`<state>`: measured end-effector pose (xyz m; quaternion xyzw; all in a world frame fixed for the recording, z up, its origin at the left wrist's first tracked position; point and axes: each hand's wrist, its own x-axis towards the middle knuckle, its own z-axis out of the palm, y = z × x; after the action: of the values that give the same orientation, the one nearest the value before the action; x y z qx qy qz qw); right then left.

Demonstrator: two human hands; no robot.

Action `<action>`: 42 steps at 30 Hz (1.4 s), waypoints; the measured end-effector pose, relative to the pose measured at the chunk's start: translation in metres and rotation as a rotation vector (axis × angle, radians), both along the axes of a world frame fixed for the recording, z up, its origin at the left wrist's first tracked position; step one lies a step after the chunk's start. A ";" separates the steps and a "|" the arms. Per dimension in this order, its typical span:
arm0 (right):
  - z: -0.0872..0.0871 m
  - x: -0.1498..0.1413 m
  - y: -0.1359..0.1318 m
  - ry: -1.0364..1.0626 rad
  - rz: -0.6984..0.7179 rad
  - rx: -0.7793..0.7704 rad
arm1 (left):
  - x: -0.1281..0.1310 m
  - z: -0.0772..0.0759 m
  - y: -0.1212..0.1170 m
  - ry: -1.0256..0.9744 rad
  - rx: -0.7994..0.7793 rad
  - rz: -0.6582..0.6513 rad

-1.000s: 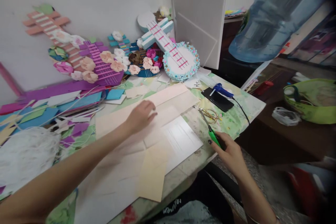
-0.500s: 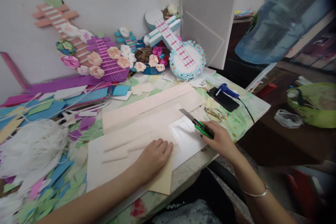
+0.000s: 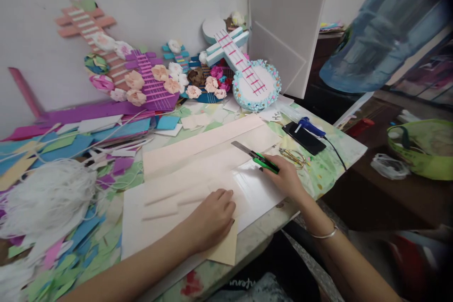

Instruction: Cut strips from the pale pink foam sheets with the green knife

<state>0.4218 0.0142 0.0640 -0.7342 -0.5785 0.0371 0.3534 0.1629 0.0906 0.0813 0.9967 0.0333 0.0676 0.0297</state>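
Observation:
My left hand (image 3: pixel 211 217) lies on a stack of pale peach paper sheets (image 3: pixel 198 170), its fingers curled against the near end of the sheets. A tan sheet (image 3: pixel 226 247) pokes out under that hand at the table's front edge. My right hand (image 3: pixel 285 180) grips a green-handled utility knife (image 3: pixel 255 156). Its blade is extended and points left over the peach sheets. A white glossy sheet (image 3: pixel 256 188) lies between the two hands.
Gold scissors (image 3: pixel 293 155), a black phone (image 3: pixel 304 138) and a blue glue gun (image 3: pixel 310 126) lie right of the knife. Paper craft guitars and flowers (image 3: pixel 247 75) line the wall. White string (image 3: pixel 46 198) and coloured scraps cover the left. A green basket (image 3: pixel 424 148) sits far right.
My left hand pulled back from the middle of the sheets to their near end. My right hand lifted the knife from the table edge and carried it left over the paper.

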 end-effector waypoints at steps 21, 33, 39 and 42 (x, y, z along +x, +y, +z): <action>-0.009 -0.006 0.003 -0.001 0.017 -0.019 | 0.018 -0.009 -0.015 0.134 0.196 0.072; -0.007 -0.001 0.002 -0.033 0.052 -0.016 | 0.023 0.009 0.014 0.063 -0.003 0.124; -0.002 0.011 0.015 -0.153 0.137 -0.047 | 0.022 0.037 0.082 -0.166 -0.722 0.351; 0.003 0.015 0.026 -0.170 0.217 -0.107 | 0.025 0.035 0.112 -0.199 -0.851 0.421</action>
<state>0.4369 0.0398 0.0668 -0.6857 -0.6795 0.0438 0.2574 0.1879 0.2030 0.1161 0.8563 0.2561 0.1474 0.4235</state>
